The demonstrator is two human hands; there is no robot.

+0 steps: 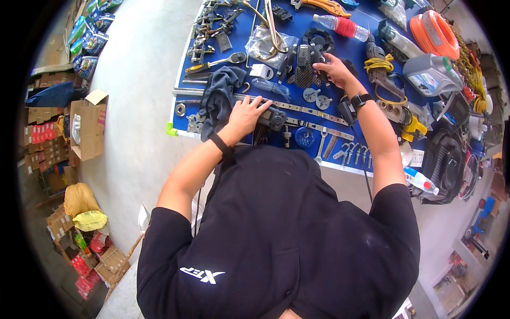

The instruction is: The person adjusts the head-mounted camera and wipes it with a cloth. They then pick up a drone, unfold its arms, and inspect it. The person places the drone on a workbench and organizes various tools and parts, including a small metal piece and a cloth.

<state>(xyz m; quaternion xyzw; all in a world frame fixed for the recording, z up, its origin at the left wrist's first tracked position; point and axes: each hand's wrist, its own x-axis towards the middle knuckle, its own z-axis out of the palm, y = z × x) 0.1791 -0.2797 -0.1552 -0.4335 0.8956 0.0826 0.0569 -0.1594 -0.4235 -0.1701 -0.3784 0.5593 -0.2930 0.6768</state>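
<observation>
My right hand (336, 73) reaches to the far middle of the table. Its thumb and fingers close on the right side arm of a black bracket (305, 66) with a carbon-weave face, which looks like a phone holder. My left hand (247, 116) lies with fingers stretched out over a long metal rail (303, 109), beside a dark blue cloth (220, 95). Just right of that hand is a black box-shaped device (273, 119), partly hidden. Between the hands are two round metal discs (317, 99) and a clear plastic-wrapped bundle (271, 87).
Wrenches (321, 143) and hooked bolts line the near edge. An adjustable wrench (218, 62) lies far left. A drill (376, 64) with yellow cord, a grey jug (433, 74) and an orange hose coil (434, 34) crowd the right. Cartons (87, 127) stand leftward.
</observation>
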